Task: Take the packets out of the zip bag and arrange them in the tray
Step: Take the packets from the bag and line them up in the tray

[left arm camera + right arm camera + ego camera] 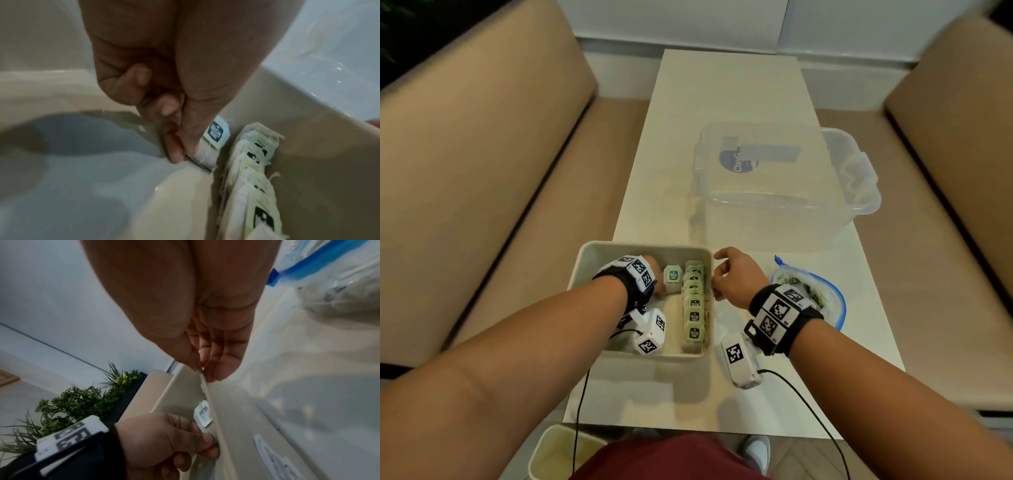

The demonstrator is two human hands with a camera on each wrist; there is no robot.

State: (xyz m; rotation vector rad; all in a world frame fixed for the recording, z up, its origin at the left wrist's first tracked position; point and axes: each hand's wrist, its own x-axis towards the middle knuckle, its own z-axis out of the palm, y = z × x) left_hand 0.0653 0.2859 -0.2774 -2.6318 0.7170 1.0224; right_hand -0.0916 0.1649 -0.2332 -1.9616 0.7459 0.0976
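Note:
A beige tray (619, 245) sits on the white table in front of me. Several green-labelled packets (694, 305) stand in a row along its right wall, also in the left wrist view (251, 175). My left hand (661, 286) is inside the tray and pinches one more packet (673, 275) between thumb and fingers (172, 154), just left of the row's far end, its lower edge at the tray floor. My right hand (717, 277) pinches the tray's right rim (213, 410). The zip bag (825, 301) with a blue seal lies open to the right, packets inside.
A clear plastic box (791, 185) stands further back on the right of the table. Tan sofas (465, 171) flank the narrow table on both sides. A beige bin (551, 452) is on the floor by my knees. Cables hang from both wrist cameras.

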